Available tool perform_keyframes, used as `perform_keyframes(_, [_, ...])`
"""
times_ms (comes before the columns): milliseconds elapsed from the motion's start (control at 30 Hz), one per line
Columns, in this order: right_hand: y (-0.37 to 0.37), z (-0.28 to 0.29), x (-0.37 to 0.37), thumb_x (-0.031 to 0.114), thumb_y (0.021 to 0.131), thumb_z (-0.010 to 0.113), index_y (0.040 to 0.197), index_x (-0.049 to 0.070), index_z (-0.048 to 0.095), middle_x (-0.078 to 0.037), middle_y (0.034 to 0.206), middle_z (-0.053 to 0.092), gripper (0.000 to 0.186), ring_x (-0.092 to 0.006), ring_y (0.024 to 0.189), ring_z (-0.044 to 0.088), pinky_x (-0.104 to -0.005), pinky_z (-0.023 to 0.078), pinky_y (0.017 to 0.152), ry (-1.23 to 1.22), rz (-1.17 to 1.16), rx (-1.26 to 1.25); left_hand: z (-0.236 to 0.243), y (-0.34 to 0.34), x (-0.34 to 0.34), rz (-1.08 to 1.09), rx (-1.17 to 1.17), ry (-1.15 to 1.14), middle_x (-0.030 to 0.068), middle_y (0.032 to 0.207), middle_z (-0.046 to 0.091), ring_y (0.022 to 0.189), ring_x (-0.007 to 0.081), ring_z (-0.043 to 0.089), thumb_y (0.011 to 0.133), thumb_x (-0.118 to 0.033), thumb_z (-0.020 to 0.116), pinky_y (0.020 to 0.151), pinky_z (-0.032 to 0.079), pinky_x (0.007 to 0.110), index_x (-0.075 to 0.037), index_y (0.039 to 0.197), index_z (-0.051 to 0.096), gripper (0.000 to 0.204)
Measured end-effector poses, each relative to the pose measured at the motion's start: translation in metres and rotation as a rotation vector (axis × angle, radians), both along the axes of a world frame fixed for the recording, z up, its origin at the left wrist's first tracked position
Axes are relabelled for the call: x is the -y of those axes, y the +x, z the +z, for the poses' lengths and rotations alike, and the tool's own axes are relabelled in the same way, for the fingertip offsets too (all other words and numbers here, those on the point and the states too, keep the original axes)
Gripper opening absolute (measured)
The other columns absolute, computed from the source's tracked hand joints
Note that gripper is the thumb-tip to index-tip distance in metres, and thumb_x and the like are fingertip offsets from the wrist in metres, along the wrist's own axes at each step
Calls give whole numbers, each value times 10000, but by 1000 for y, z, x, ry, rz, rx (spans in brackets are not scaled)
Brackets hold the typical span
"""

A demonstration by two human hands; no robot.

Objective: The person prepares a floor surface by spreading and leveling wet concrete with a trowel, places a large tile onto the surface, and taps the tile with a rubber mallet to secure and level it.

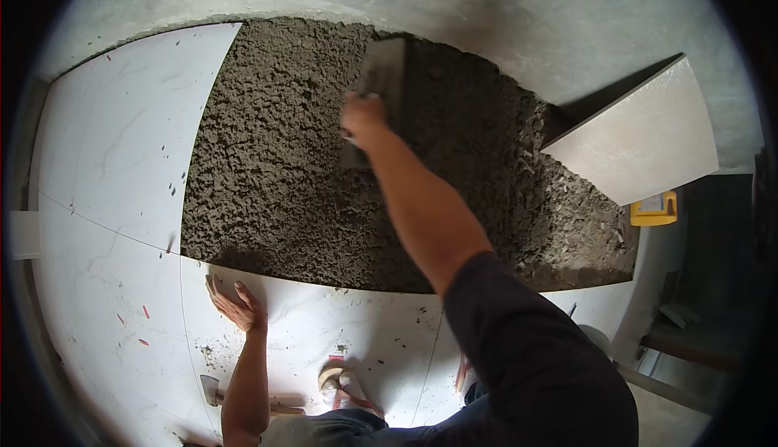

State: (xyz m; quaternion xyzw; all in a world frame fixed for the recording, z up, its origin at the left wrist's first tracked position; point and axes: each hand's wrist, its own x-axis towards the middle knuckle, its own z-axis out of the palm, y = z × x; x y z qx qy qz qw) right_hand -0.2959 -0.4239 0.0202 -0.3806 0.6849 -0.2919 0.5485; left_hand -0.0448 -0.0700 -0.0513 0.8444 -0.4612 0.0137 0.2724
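Observation:
My right hand [363, 116] grips the handle of a flat rectangular steel trowel [385, 62] over a bed of coarse grey mortar [259, 123], my arm stretched toward the far side of the bed. My left hand [235, 303] rests palm down, fingers apart, on a white marble-look tile [292, 317] just beside the mortar's near edge, holding nothing.
More white tiles [105, 147] cover the left. A loose beige tile [636, 135] leans at the right, near a yellow object [652, 220]. A tool with a metal head [209, 390] lies beside my left forearm. My sandalled foot [348, 386] stands below. A concrete surface [486, 1] borders the top.

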Motion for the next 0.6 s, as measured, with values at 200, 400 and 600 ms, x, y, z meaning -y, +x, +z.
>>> perform_keyframes(200, [-137, 9, -17, 100, 849, 563, 1278, -20, 444, -193, 1269, 518, 461, -355, 1005, 583, -486, 478, 790, 30, -490, 77, 6, -5, 6, 28, 47, 189, 194, 1467, 295, 1388, 332, 229, 969, -480, 312, 1149, 118, 483, -43, 1387, 316, 606])
perform_keyframes(400, [-31, 2, 28, 314, 859, 629, 913, 66, 677, -96, 873, 645, 259, -256, 764, 630, -392, 476, 594, -281, 883, -1466, 10, -6, 7, 2, 67, 213, 189, 1473, 285, 1396, 320, 217, 971, -432, 319, 1149, 107, 497, -39, 1375, 318, 564])
perform_keyframes(600, [65, 6, 67, 368, 811, 655, 827, 131, 722, -77, 839, 667, 246, -261, 788, 643, -382, 485, 613, -212, 949, -1370, 14, -5, 7, -18, 10, 177, 187, 1468, 291, 1395, 319, 220, 968, -436, 320, 1145, 103, 509, -34, 1358, 333, 560])
